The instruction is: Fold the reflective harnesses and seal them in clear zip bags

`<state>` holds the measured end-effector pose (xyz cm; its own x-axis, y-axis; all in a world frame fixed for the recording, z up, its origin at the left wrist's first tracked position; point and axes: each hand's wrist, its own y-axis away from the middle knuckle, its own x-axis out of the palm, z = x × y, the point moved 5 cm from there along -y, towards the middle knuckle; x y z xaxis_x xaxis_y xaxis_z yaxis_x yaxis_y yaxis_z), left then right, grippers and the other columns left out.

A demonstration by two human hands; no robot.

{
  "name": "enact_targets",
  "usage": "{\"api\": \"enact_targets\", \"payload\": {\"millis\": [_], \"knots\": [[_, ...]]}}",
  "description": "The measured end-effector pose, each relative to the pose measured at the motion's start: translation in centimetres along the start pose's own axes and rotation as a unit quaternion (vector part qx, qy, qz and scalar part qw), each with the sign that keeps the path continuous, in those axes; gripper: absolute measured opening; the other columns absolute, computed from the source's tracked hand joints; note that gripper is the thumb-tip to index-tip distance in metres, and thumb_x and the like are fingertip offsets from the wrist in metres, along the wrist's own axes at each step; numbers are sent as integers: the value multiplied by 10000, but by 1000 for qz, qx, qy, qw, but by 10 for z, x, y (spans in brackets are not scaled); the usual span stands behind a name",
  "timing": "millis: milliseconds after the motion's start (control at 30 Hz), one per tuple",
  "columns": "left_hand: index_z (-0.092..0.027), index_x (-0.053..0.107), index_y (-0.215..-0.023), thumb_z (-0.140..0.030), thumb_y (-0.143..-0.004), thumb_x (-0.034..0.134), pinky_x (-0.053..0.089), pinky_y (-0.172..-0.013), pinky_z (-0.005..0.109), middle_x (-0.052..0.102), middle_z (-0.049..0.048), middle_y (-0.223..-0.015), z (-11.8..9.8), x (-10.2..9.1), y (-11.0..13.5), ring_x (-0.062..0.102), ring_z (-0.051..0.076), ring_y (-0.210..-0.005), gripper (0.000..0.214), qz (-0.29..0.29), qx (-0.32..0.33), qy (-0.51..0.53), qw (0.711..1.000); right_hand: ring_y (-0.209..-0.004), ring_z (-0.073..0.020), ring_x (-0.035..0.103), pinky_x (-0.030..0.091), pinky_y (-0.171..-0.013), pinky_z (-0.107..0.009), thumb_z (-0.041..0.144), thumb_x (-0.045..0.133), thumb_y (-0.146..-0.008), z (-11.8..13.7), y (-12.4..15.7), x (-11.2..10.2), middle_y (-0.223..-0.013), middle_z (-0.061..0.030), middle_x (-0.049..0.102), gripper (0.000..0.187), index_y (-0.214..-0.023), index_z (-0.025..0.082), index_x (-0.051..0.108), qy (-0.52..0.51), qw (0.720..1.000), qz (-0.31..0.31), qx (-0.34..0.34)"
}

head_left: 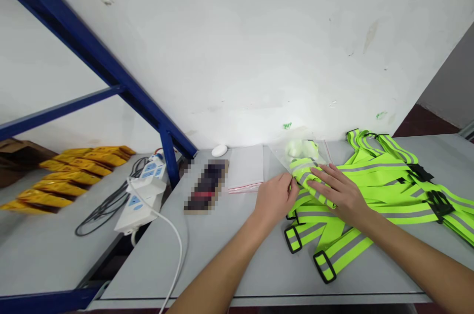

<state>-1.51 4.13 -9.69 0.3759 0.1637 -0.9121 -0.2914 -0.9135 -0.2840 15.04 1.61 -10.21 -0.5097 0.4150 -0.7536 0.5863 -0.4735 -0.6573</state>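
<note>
A folded bundle of neon-yellow reflective strap with a grey stripe sits partly inside the mouth of a clear plastic bag. My left hand is closed, its thumb and fingers pinching the bag's edge at the bundle's left side. Across the bundle's right side lie the long fingers of my right hand, gripping it; the thumb is hidden. Beneath and to the right spreads a pile of the same reflective straps, with black buckles and black adjuster loops.
Flat clear zip bags lie left of my hands, by a blurred-out object and a white oval item. Further left are a power strip, a white cable, a blue frame and yellow packets. A wall rises behind.
</note>
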Motion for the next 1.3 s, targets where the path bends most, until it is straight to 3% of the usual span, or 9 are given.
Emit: {"api": "enact_targets", "payload": {"millis": [200, 367, 433, 567, 667, 767, 900, 1100, 1300], "knots": [[-192, 513, -638, -179, -835, 448, 191, -518, 282, 549, -1, -590, -7, 4, 3, 466, 138, -535, 208, -39, 50, 3, 998, -1241, -339, 508, 482, -993, -570, -151, 389, -655, 2, -3, 8, -1271, -145, 619, 662, -1199, 150, 615, 19, 999, 7, 32], [-192, 400, -595, -217, -869, 456, 251, -525, 243, 389, -45, -550, -8, 10, 7, 367, 105, -527, 281, -16, -21, 307, 951, -1274, -298, 469, 480, -1020, -514, -170, 378, -646, 0, -3, 6, -1297, -134, 600, 705, -1220, 167, 611, 2, 999, -31, 38], [-198, 389, -617, -327, -915, 456, 285, -506, 222, 365, -52, -559, 5, 14, 5, 371, 100, -517, 332, -47, -145, 496, 855, -1286, -292, 460, 434, -1055, -554, -150, 403, -691, -1, -2, 3, -1297, -122, 603, 675, -1239, 193, 600, -2, 998, -43, 38], [-192, 567, -947, -570, -906, 462, 494, -653, 268, 635, 48, -871, 14, 24, -5, 608, 158, -746, 394, -38, -290, 777, 558, -1277, -270, 478, 335, -1103, -609, -71, 465, -805, 2, -2, -4, -1257, -110, 636, 556, -1260, 226, 584, -2, 996, -87, 16], [-143, 596, -1139, -607, -896, 454, 525, -822, 326, 675, 128, -1085, 4, 22, -13, 646, 230, -973, 542, 42, -251, 848, 466, -1271, -245, 484, 321, -1118, -592, -17, 471, -859, 13, -4, -3, -1243, -89, 649, 478, -1248, 237, 586, -6, 995, -93, -17], [-107, 630, -1118, -426, -907, 551, 539, -792, 285, 702, 123, -1064, -2, 26, -8, 661, 226, -977, 391, 75, -269, 848, 450, -1245, -227, 496, 347, -1115, -560, 55, 498, -898, 26, -7, 2, -1238, -59, 645, 404, -1230, 266, 588, 10, 998, -55, -41], [-103, 653, -1068, -243, -878, 616, 535, -795, 241, 709, 107, -1070, -9, 28, 0, 664, 192, -970, 239, 57, -274, 832, 479, -1125, -218, 539, 396, -1076, -505, 59, 566, -869, 32, -9, 3, -1102, -69, 645, 405, -1200, 289, 605, 62, 997, -54, -7], [-107, 666, -1052, -284, -868, 645, 490, -954, 322, 703, 111, -1094, -20, 29, 6, 638, 221, -1053, 256, 76, -262, 827, 492, -978, -189, 524, 398, -1063, -434, 8, 591, -807, 32, -9, 1, -970, -48, 564, 475, -1155, 331, 615, 116, 989, -95, 15], [-126, 681, -926, -375, -871, 640, 488, -928, 310, 710, 81, -944, -22, 32, 9, 646, 193, -963, 258, 113, -252, 828, 489, -1068, -234, 468, 260, -1157, -504, 141, 558, -843, 34, -10, 5, -1062, -99, 514, 417, -1255, 200, 532, 80, 995, -66, 4]]}}
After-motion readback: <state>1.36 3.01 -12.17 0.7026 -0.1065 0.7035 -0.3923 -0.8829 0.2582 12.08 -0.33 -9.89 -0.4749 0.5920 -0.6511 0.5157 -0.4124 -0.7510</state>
